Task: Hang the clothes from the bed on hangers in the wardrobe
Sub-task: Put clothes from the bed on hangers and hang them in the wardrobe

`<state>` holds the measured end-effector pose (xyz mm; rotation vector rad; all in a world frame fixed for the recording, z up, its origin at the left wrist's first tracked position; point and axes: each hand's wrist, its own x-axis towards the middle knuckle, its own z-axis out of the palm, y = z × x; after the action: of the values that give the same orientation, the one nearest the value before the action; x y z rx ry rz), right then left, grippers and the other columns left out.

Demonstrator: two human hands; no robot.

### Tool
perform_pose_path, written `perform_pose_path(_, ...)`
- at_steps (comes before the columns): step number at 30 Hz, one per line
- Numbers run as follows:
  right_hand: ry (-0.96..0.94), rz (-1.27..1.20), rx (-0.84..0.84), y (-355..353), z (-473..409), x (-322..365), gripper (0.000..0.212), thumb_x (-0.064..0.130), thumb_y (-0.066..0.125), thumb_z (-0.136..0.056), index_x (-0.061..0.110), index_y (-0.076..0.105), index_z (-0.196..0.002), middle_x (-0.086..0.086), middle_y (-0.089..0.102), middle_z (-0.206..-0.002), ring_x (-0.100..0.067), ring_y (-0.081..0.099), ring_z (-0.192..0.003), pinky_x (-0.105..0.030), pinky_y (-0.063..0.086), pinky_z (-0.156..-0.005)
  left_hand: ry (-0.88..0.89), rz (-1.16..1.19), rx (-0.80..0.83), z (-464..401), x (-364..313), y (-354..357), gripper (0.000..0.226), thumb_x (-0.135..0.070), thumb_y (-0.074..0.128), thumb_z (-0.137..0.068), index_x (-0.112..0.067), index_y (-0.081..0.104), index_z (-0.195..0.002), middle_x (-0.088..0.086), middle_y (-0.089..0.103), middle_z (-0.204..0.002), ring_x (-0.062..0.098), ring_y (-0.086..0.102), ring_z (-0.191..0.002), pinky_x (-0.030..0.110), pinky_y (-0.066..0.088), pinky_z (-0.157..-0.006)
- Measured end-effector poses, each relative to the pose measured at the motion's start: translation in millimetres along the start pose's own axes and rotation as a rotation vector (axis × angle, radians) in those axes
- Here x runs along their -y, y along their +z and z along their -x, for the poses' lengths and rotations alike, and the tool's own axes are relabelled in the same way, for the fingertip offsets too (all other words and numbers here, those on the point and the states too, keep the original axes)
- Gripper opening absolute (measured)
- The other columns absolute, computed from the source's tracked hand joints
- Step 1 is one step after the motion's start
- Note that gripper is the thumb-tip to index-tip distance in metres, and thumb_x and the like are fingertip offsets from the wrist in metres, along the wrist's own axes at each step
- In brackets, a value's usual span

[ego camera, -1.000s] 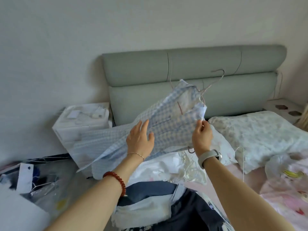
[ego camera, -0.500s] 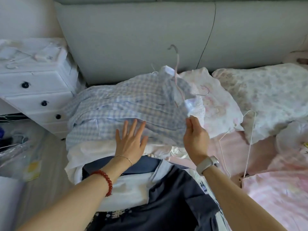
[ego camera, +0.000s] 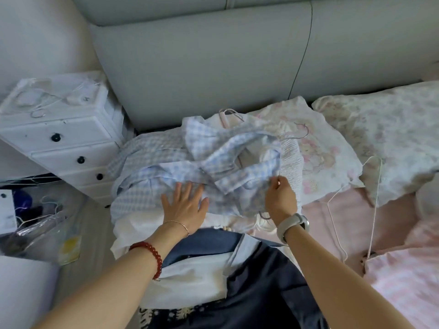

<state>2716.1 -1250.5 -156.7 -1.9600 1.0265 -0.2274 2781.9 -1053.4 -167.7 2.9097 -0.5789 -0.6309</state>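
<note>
Nearest the viewer, a dark navy garment [ego camera: 259, 293] and a white garment [ego camera: 190, 279] lie overlapped at the foot of the pile on the bed. Above them, the left hand [ego camera: 184, 207] lies flat with fingers spread on a blue-and-white checked shirt [ego camera: 209, 162], which is heaped on top of the pile. The right hand [ego camera: 280, 198] pinches the shirt's edge between thumb and fingertips. A pink hanger [ego camera: 225, 115] shows its hook at the shirt's far edge; how much of it sits inside the shirt cannot be told. A white wire hanger [ego camera: 332, 210] lies on the pink sheet [ego camera: 392, 224] to the right. Beyond are a cartoon-print pillow [ego camera: 320, 148] and a floral pillow [ego camera: 384, 129]. To the left stands a white drawer chest [ego camera: 59, 138]; the grey headboard [ego camera: 213, 62] closes the scene.
</note>
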Motion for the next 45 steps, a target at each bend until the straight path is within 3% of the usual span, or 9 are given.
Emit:
perform_pose_path(7,-0.049,0.217,0.071,-14,20,-10,0.028,0.019,0.033,-0.094,0.011,0.047,-0.116,-0.017,0.042,-0.117,-0.034,0.035,-0.114,-0.037,0.031,-0.084,0.034,-0.085,-0.007,20,3,-6,0.051,-0.047,0.011,-0.098,-0.036,-0.002,-0.146,-0.003,-0.016,-0.155,0.022,-0.020,-0.141,0.054,-0.009,-0.111)
perform_pose_path(13,-0.310,0.585,0.087,-28,69,22,0.052,0.034,0.026,-0.098,0.021,0.010,-0.147,-0.007,0.004,-0.155,-0.026,0.000,-0.142,-0.047,0.009,-0.115,0.019,-0.188,-0.217,65,19,-51,0.052,-0.041,0.016,-0.099,-0.030,0.000,-0.147,0.001,-0.014,-0.155,0.025,-0.015,-0.142,0.055,-0.006,-0.111)
perform_pose_path(19,-0.501,0.726,0.118,-48,167,60,0.053,0.039,0.017,-0.098,0.024,0.004,-0.147,-0.003,-0.001,-0.156,-0.023,-0.009,-0.143,-0.051,-0.001,-0.115,-0.030,-0.027,-0.346,158,38,-94,0.050,-0.041,0.015,-0.099,-0.031,0.008,-0.147,-0.002,-0.006,-0.156,0.022,-0.010,-0.143,0.054,-0.004,-0.113)
perform_pose_path(22,-0.571,0.681,0.067,-57,233,64,0.065,0.048,0.004,-0.088,0.020,0.018,-0.145,-0.005,0.014,-0.155,-0.025,0.001,-0.143,-0.053,0.002,-0.113,-0.047,0.093,-0.396,228,41,-95,0.050,-0.039,0.024,-0.099,-0.028,0.013,-0.147,-0.001,0.001,-0.156,0.020,-0.004,-0.143,0.051,0.002,-0.114)
perform_pose_path(27,-0.555,0.545,0.017,-83,347,53,0.054,0.039,0.022,-0.091,0.013,0.047,-0.131,-0.007,0.043,-0.141,-0.028,0.025,-0.138,-0.053,0.014,-0.111,-0.060,0.137,-0.406,347,52,-56,0.048,-0.034,0.033,-0.098,-0.022,0.029,-0.144,0.001,0.023,-0.153,0.020,0.015,-0.141,0.047,0.016,-0.112)
perform_pose_path(33,-0.501,0.472,-0.010,-112,503,-9,0.044,0.030,0.034,-0.087,0.012,0.061,-0.116,-0.002,0.060,-0.121,-0.025,0.044,-0.125,-0.050,0.029,-0.107,0.111,0.289,-0.416,484,67,11,0.046,-0.033,0.034,-0.083,-0.009,0.066,-0.106,0.008,0.066,-0.105,0.031,0.063,-0.094,0.045,0.052,-0.074)
perform_pose_path(36,-0.466,0.456,-0.002,-118,572,-47,0.042,0.027,0.036,-0.085,0.011,0.063,-0.113,-0.004,0.062,-0.117,-0.026,0.049,-0.120,-0.046,0.034,-0.104,0.157,0.267,-0.406,550,76,43,0.044,-0.033,0.036,-0.083,-0.012,0.065,-0.110,0.006,0.066,-0.107,0.026,0.064,-0.095,0.041,0.052,-0.073)
perform_pose_path(41,-0.479,0.503,0.109,-114,657,-92,0.022,0.010,0.052,-0.086,0.010,0.066,-0.103,-0.006,0.065,-0.107,-0.030,0.054,-0.109,-0.041,0.039,-0.093,0.167,0.326,-0.334,649,105,87,0.038,-0.025,0.042,-0.094,-0.016,0.049,-0.130,0.001,0.051,-0.131,0.020,0.049,-0.118,0.031,0.036,-0.099)
perform_pose_path(45,-0.513,0.581,0.319,-94,707,-101,0.030,0.021,0.039,-0.091,0.014,0.062,-0.110,-0.005,0.061,-0.115,-0.026,0.050,-0.112,-0.035,0.035,-0.095,0.147,0.341,-0.318,715,141,117,0.033,-0.023,0.045,-0.092,-0.013,0.056,-0.121,0.004,0.059,-0.121,0.021,0.056,-0.109,0.026,0.039,-0.090)
